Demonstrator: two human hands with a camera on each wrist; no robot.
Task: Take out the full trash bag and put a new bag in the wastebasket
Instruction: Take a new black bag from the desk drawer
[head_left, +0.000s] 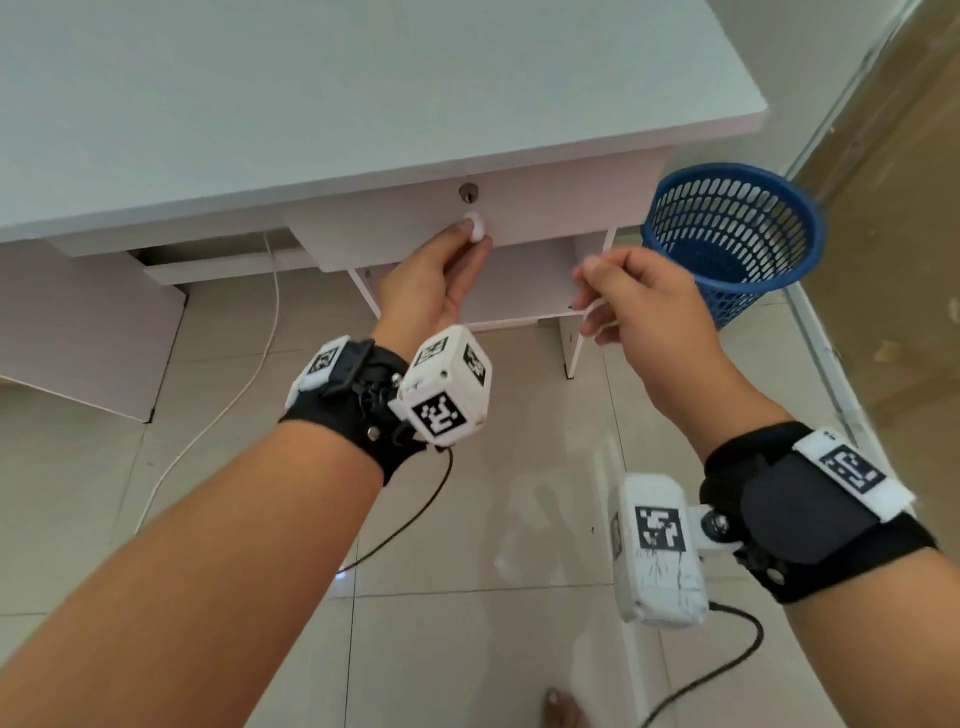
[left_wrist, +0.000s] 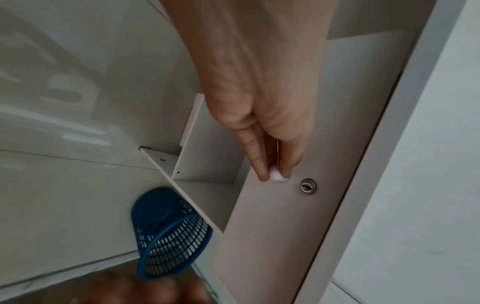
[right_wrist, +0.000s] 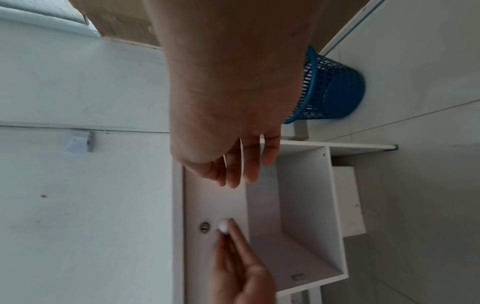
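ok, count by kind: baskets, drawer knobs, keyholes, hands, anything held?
wastebasket: 1
drawer knob: 1, pinched by the left hand
keyhole: 1
hands: 2, left hand, right hand
thin white strip: 1, pinched by the right hand
Total: 6

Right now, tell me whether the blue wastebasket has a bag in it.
No bag. The wastebasket stands upright beside the desk, and its slotted wall and rim show bare from inside.
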